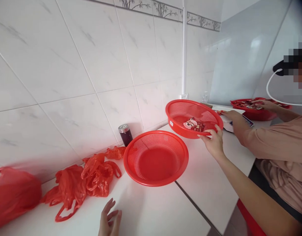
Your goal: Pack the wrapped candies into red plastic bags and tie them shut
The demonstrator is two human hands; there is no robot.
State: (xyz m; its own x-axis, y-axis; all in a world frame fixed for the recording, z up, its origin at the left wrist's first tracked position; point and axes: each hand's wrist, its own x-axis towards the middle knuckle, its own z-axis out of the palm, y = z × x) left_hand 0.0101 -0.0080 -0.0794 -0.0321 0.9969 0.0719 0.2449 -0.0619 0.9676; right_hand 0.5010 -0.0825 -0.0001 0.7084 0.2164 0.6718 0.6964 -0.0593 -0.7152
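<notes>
My right hand (pixel 213 144) grips the near rim of a red plastic basket (pixel 175 113), which is tilted toward me. Inside that basket lie a few dark red printed packets (pixel 193 124). A second red basket (pixel 154 162) with perforated sides stands in front of me, with nothing visible in it. My left hand (pixel 110 218) is low over the white table, its fingers loosely curled and apart, holding nothing. Crumpled red plastic bags (pixel 99 178) lie beyond it, to the left of the second basket.
A full red bag (pixel 15 196) stands at the far left. By the tiled wall is a dark cup with a silver lid (pixel 125 134). On the right a co-worker (pixel 276 141) reaches over a scale (pixel 229 124) and another red basket (pixel 259 113). A gap (pixel 195 206) parts two tables.
</notes>
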